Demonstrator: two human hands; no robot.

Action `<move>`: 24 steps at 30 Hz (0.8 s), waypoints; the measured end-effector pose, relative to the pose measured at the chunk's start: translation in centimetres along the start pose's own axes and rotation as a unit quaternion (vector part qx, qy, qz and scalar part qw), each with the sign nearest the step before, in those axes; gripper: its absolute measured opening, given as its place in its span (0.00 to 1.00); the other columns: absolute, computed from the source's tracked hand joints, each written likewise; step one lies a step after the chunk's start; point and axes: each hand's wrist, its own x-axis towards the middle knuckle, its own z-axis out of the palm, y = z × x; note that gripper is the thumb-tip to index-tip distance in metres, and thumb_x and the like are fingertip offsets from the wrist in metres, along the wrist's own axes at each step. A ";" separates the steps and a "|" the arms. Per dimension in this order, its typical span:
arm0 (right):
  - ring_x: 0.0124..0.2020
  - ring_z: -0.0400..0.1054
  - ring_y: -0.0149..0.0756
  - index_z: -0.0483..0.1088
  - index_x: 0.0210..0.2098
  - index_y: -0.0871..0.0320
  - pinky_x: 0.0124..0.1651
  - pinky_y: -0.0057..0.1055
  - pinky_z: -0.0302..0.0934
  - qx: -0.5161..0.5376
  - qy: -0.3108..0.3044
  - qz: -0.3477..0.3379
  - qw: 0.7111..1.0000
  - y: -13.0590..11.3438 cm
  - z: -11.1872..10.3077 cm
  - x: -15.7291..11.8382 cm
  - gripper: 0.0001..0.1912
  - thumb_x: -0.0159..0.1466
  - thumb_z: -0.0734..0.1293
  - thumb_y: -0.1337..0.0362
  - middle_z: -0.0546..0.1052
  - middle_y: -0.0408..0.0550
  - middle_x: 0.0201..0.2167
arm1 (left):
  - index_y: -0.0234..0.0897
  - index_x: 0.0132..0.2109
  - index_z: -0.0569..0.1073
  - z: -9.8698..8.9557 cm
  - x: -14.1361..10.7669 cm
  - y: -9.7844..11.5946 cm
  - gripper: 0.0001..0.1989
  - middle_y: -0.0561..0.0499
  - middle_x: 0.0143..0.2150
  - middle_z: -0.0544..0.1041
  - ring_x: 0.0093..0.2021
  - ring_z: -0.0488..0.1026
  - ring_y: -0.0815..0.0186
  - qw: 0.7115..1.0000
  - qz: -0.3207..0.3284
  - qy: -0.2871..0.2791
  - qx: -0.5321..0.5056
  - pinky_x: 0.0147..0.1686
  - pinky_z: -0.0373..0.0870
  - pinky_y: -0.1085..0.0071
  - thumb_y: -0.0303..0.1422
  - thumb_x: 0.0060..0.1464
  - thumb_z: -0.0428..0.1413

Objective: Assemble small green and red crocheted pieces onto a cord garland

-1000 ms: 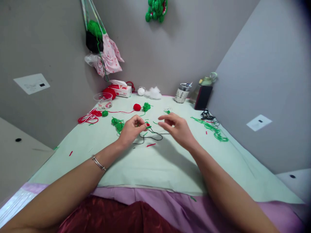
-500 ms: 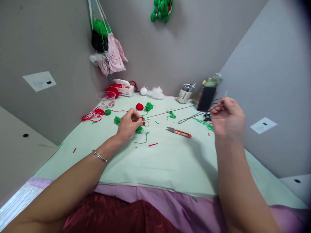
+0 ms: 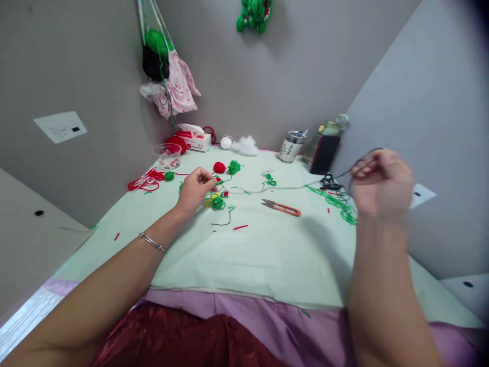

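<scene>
My left hand (image 3: pixel 196 189) is pinched at the left end of a dark yarn, beside small red and green pieces; the exact thing between its fingertips is too small to make out. From there the dark yarn (image 3: pixel 275 188) runs across the table to my right hand (image 3: pixel 382 178), raised at the right with its fingers closed on the yarn. A yellow bit (image 3: pixel 210 200) and a green yarn bundle (image 3: pixel 218 203) lie just under my left hand. Orange-handled thread snips (image 3: pixel 281 208) rest on the table between the hands.
Green strands (image 3: pixel 340 206) and a black clip (image 3: pixel 330 182) lie at the right, near an upright phone (image 3: pixel 324 154). Behind stand a pen cup (image 3: pixel 292 148), white stuffing (image 3: pixel 245 146), a tissue box (image 3: pixel 196 141) and a plastic tub (image 3: pixel 168 157). Red yarn (image 3: pixel 147 181) is at the left.
My right hand has moved right and slightly outward, drawing the dark yarn with it. My left hand has shifted a little left, and the yarn between them now sags lower.
</scene>
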 end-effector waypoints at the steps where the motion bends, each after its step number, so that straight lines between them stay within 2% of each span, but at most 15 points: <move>1: 0.23 0.56 0.33 0.74 0.28 0.53 0.28 0.35 0.49 0.002 -0.058 0.039 0.998 -0.5 1.6 -0.7 0.09 0.61 0.70 0.56 0.65 0.44 0.20 | 0.37 0.32 0.68 0.2 -0.3 0.1 0.08 0.56 0.27 0.73 0.29 0.75 0.68 0.999 -0.016 -0.018 -0.035 0.36 0.71 0.69 0.31 0.48 0.62; 2: 0.22 0.57 0.33 0.77 0.31 0.55 0.28 0.35 0.50 -0.004 -0.144 0.084 0.986 -1.0 3.0 -1.4 0.11 0.61 0.69 0.54 0.66 0.45 0.20 | 0.37 0.33 0.69 0.5 -0.5 0.2 0.09 0.56 0.28 0.74 0.31 0.76 0.68 0.997 -0.029 -0.034 -0.064 0.37 0.72 0.68 0.32 0.49 0.62; 3: 0.24 0.60 0.33 0.78 0.35 0.56 0.28 0.35 0.53 -0.019 -0.235 0.130 0.963 -1.2 4.4 -2.2 0.12 0.63 0.68 0.54 0.68 0.45 0.21 | 0.37 0.33 0.69 0.7 -0.8 0.3 0.09 0.55 0.29 0.74 0.32 0.77 0.68 0.994 -0.039 -0.052 -0.086 0.39 0.72 0.68 0.33 0.49 0.63; 4: 0.25 0.62 0.34 0.78 0.41 0.56 0.30 0.35 0.55 -0.041 -0.300 0.153 0.941 -1.3 5.7 -3.0 0.13 0.63 0.68 0.55 0.69 0.45 0.23 | 0.37 0.34 0.70 0.9 -1.0 0.4 0.10 0.55 0.30 0.74 0.33 0.78 0.67 0.991 -0.045 -0.069 -0.102 0.40 0.73 0.67 0.33 0.50 0.63; 6: 0.28 0.63 0.33 0.73 0.54 0.54 0.31 0.33 0.58 -0.096 -0.362 0.153 0.915 -1.1 7.8 -4.6 0.18 0.65 0.66 0.58 0.70 0.44 0.27 | 0.37 0.35 0.70 1.2 -1.4 0.4 0.10 0.55 0.32 0.74 0.35 0.79 0.67 0.986 -0.050 -0.098 -0.125 0.43 0.73 0.67 0.34 0.50 0.64; 8: 0.28 0.63 0.32 0.65 0.61 0.52 0.31 0.31 0.59 -0.134 -0.358 0.120 0.916 -0.7 9.6 -5.9 0.23 0.68 0.63 0.61 0.69 0.41 0.27 | 0.37 0.36 0.70 1.5 -1.8 0.4 0.10 0.55 0.33 0.74 0.37 0.79 0.66 0.982 -0.051 -0.118 -0.137 0.46 0.74 0.66 0.34 0.51 0.64; 9: 0.27 0.62 0.31 0.63 0.62 0.53 0.31 0.31 0.59 -0.153 -0.349 0.105 0.919 -0.4 10.3 -6.6 0.22 0.68 0.61 0.62 0.69 0.40 0.26 | 0.37 0.36 0.70 1.6 -2.0 0.4 0.11 0.55 0.33 0.73 0.37 0.80 0.66 0.981 -0.050 -0.125 -0.140 0.47 0.74 0.65 0.34 0.51 0.64; 12: 0.27 0.63 0.31 0.71 0.48 0.55 0.32 0.30 0.59 -0.218 -0.305 0.040 0.926 -0.2 12.0 -8.1 0.11 0.69 0.61 0.65 0.71 0.42 0.27 | 0.37 0.37 0.70 1.9 -2.4 0.4 0.11 0.55 0.32 0.73 0.37 0.80 0.65 0.979 -0.044 -0.140 -0.141 0.47 0.74 0.64 0.34 0.50 0.65; 14: 0.29 0.64 0.32 0.73 0.39 0.55 0.32 0.30 0.58 -0.264 -0.272 -0.038 0.925 -0.3 12.7 -8.7 0.08 0.68 0.62 0.66 0.72 0.45 0.29 | 0.36 0.36 0.70 2.1 -2.6 0.5 0.11 0.54 0.32 0.74 0.36 0.80 0.65 0.978 -0.042 -0.148 -0.138 0.46 0.75 0.63 0.34 0.51 0.65; 16: 0.30 0.64 0.33 0.75 0.36 0.55 0.32 0.31 0.57 -0.311 -0.247 -0.120 0.910 -0.3 13.1 -9.2 0.08 0.68 0.63 0.67 0.71 0.47 0.30 | 0.36 0.36 0.70 2.2 -2.7 0.5 0.11 0.54 0.32 0.75 0.36 0.79 0.65 0.978 -0.043 -0.153 -0.138 0.46 0.75 0.63 0.34 0.51 0.65; 18: 0.30 0.63 0.34 0.75 0.37 0.55 0.31 0.31 0.55 -0.353 -0.233 -0.171 0.890 -0.2 13.4 -9.5 0.09 0.68 0.63 0.68 0.69 0.47 0.29 | 0.36 0.36 0.70 2.3 -2.7 0.6 0.11 0.54 0.32 0.75 0.36 0.79 0.66 0.977 -0.045 -0.155 -0.138 0.46 0.75 0.63 0.34 0.51 0.65; 21: 0.30 0.63 0.35 0.75 0.36 0.55 0.31 0.31 0.54 -0.386 -0.232 -0.192 0.872 0.0 13.5 -9.8 0.10 0.68 0.62 0.69 0.68 0.46 0.28 | 0.36 0.36 0.70 2.3 -2.7 0.7 0.11 0.54 0.32 0.75 0.35 0.79 0.66 0.977 -0.046 -0.157 -0.133 0.45 0.75 0.63 0.34 0.51 0.65; 24: 0.30 0.63 0.35 0.74 0.35 0.55 0.31 0.31 0.55 -0.385 -0.245 -0.194 0.868 0.3 13.5 -10.0 0.10 0.68 0.61 0.70 0.68 0.46 0.27 | 0.36 0.35 0.70 2.3 -2.8 0.8 0.12 0.54 0.32 0.75 0.35 0.79 0.66 0.977 -0.045 -0.157 -0.133 0.45 0.75 0.64 0.34 0.50 0.65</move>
